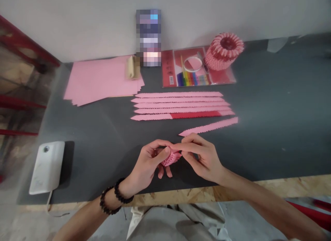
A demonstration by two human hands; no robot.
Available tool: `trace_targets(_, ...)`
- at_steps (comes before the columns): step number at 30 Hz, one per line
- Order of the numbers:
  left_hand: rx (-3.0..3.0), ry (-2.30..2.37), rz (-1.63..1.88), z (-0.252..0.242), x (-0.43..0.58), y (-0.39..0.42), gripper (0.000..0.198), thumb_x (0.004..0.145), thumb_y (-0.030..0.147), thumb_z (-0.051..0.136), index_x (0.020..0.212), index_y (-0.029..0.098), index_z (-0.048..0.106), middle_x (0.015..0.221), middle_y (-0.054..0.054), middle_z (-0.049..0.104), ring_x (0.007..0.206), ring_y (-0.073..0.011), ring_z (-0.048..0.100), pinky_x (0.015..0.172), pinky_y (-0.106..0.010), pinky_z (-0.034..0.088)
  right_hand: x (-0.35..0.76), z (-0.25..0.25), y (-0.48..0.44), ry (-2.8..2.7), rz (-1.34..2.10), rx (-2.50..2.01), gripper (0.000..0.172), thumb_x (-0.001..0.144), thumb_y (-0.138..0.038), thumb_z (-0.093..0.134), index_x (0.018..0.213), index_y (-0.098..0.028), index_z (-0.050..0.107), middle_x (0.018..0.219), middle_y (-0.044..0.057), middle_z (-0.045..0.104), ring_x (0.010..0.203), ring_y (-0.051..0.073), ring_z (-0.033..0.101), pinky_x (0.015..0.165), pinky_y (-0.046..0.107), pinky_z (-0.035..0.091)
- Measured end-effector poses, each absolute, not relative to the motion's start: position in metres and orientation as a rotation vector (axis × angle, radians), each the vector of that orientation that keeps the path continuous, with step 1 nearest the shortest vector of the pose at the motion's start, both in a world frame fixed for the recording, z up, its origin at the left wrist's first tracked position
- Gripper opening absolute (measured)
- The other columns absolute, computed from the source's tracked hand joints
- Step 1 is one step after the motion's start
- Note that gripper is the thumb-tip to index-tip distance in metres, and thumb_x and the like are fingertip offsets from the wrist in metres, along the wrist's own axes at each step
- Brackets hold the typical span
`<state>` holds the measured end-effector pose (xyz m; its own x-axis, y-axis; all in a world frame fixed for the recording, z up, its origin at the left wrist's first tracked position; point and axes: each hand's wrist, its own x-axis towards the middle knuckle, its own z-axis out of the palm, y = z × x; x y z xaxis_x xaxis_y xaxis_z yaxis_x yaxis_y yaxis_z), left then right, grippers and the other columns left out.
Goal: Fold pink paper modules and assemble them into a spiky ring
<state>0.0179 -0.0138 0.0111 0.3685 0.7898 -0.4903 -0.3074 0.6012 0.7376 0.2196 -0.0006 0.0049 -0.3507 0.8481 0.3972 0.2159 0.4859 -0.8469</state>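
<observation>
My left hand (147,161), with dark bead bracelets at the wrist, is closed around a small pink folded-paper piece (171,159) made of stacked pleated units. From the other side, my right hand (203,158) pinches at this piece's upper right edge with thumb and index finger. Fingers cover part of it. Just beyond my right hand lies a single row of interlocked pink paper pieces (213,126), pointed at its left end. Several longer pink rows (178,100) are lined up farther back; the nearest has a red stretch (195,115).
Pink paper sheets (95,78) lie back left, a beige object (131,67) on them. A blurred-out upright screen (148,37) leans on the wall. A pink folded-paper vase (224,56) stands on a red-and-clear packet (168,75). A corded white device (48,168) lies left.
</observation>
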Motion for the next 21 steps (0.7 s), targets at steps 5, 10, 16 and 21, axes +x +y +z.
trace_targets(5, 0.634, 0.940, 0.790, 0.011, 0.017, -0.014, 0.030, 0.088, 0.042, 0.078, 0.097, 0.014, 0.071, 0.070, -0.002, 0.073, 0.043, -0.0113, 0.067, 0.030, -0.012, 0.040, 0.220, -0.002, 0.000, -1.848, 0.939, -0.909, 0.035, 0.095, -0.048, 0.070, 0.123, -0.027, 0.074, 0.088, 0.003, 0.065, 0.070, 0.013, 0.060, 0.062, 0.026, 0.054)
trace_targets(10, 0.699, 1.008, 0.811, 0.008, 0.016, -0.016, 0.030, 0.086, 0.041, 0.081, 0.086, 0.012, 0.073, 0.062, -0.002, 0.070, 0.041, -0.0110, 0.065, 0.030, -0.012, 0.039, 0.218, -0.007, -0.003, -1.796, 1.014, -0.921, 0.025, 0.095, -0.037, 0.073, 0.118, -0.028, 0.077, 0.085, 0.002, 0.069, 0.068, 0.012, 0.063, 0.058, 0.023, 0.052)
trace_targets(16, 0.741, 1.033, 0.770, 0.011, 0.017, -0.016, 0.034, 0.084, 0.044, 0.082, 0.082, 0.011, 0.073, 0.065, -0.003, 0.072, 0.044, -0.0115, 0.067, 0.041, -0.018, 0.055, 0.220, -0.005, -0.001, -1.726, 1.176, -0.901, 0.024, 0.090, -0.042, 0.077, 0.107, -0.026, 0.080, 0.081, 0.002, 0.069, 0.065, 0.011, 0.062, 0.054, 0.022, 0.052)
trace_targets(21, 0.802, 1.032, 0.790, 0.015, 0.017, -0.015, 0.032, 0.086, 0.042, 0.080, 0.081, 0.012, 0.070, 0.067, -0.003, 0.072, 0.047, -0.0118, 0.068, 0.045, -0.019, 0.057, 0.215, -0.006, -0.002, -1.717, 1.073, -0.908, 0.017, 0.096, -0.038, 0.072, 0.104, -0.025, 0.079, 0.083, 0.002, 0.069, 0.068, 0.012, 0.064, 0.058, 0.023, 0.054)
